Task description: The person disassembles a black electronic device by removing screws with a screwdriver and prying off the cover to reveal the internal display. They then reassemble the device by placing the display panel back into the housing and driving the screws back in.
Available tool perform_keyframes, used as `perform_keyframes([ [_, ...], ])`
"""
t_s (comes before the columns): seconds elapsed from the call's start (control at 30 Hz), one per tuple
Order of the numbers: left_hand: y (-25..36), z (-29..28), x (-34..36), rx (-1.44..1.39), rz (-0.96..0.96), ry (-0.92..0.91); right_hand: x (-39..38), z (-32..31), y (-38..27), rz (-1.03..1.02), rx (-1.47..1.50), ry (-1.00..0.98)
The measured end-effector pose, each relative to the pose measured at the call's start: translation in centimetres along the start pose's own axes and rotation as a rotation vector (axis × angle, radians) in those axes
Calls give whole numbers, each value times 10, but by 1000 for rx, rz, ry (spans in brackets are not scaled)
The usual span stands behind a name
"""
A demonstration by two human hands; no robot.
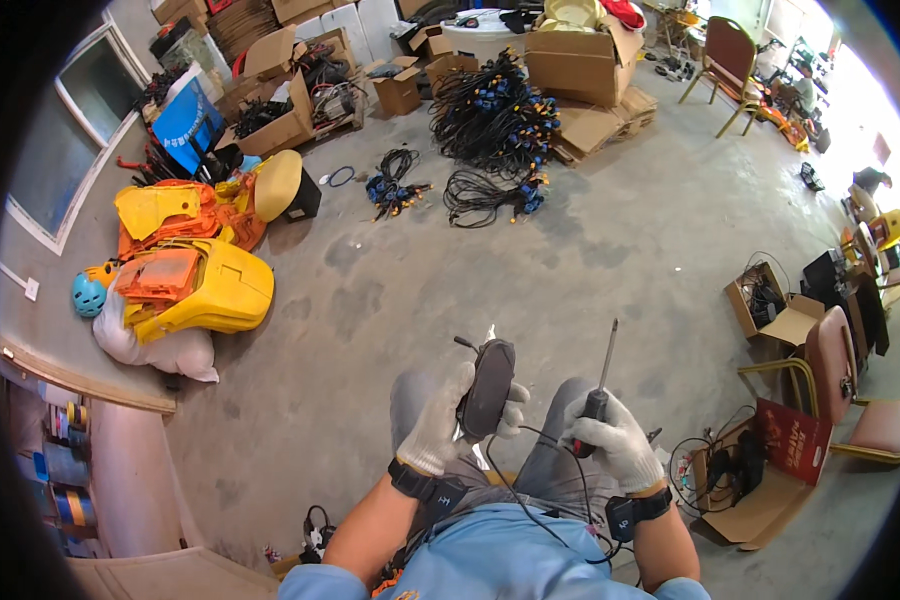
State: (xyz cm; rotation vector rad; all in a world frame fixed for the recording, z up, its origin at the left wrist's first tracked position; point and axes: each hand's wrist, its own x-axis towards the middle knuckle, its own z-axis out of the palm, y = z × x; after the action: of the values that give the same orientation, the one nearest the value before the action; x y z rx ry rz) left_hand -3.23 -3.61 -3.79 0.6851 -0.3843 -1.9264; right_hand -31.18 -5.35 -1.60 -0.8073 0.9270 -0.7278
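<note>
My left hand (438, 422), in a white knit glove, is closed around a dark, rounded oblong device (489, 385) above my lap. The device stands nearly upright, with its smooth dark side in view. A short black lead sticks out at its upper left, and a thin black cable trails from its lower end toward my waist. My right hand (618, 440), gloved the same way, grips a screwdriver (595, 404) by its dark handle. The screwdriver's metal shaft points up and away from me, apart from the device.
A large heap of black cables (495, 110) lies ahead beside cardboard boxes (575, 68). Yellow and orange plastic shells (220, 285) are piled at left. On my right are an open box (740, 480) with black parts and a chair (828, 365).
</note>
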Motion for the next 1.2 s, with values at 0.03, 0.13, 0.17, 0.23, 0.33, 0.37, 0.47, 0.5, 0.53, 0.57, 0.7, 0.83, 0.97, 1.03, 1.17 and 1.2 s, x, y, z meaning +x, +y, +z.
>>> perform_keyframes([
  [0.03, 0, 1, 1, -11, -8, -30, 3, 0, -2, -11, -3, 6],
  [0.13, -3, 8, 1, 63, -29, -23, 7, 13, -13, -4, -76, 63],
  [0.17, -6, 9, 1, 89, -49, -2, 7, 21, -18, -27, -80, 75],
  [0.23, -13, 6, -3, 175, -49, -33, 7, 36, -26, -49, -36, 148],
  [0.33, -23, 8, -1, 453, -29, 17, 20, 45, -15, -76, -159, 179],
  [0.37, -24, 11, -1, 486, -31, 0, 29, 38, -1, -103, -123, 151],
  [0.47, -26, 34, 0, 585, -46, 53, 30, 39, -7, -13, -350, 132],
  [0.5, -25, 47, -4, 610, -38, 116, 28, 39, -11, -17, -344, 144],
  [0.53, -27, 36, -1, 779, -78, 91, 26, 39, -13, 0, -427, 154],
  [0.57, -27, 39, -3, 783, -85, 85, 24, 40, -15, 18, -510, 162],
  [0.7, -36, 44, -5, 895, -25, 175, 24, 40, -13, 1, -475, 171],
  [0.83, -37, 44, -7, 851, -30, 198, 34, 29, 1, 26, -287, 57],
  [0.97, -44, 38, -4, 873, 8, 213, 33, 28, 0, 91, -331, 43],
  [1.03, -45, 40, -4, 914, 42, 177, 29, 30, 0, 41, -161, 29],
  [1.17, -47, 33, -11, 738, 2, 199, 17, 41, -8, 67, 6, 50],
  [1.2, -47, 36, -12, 722, 6, 244, 17, 36, -7, 88, -40, 50],
])
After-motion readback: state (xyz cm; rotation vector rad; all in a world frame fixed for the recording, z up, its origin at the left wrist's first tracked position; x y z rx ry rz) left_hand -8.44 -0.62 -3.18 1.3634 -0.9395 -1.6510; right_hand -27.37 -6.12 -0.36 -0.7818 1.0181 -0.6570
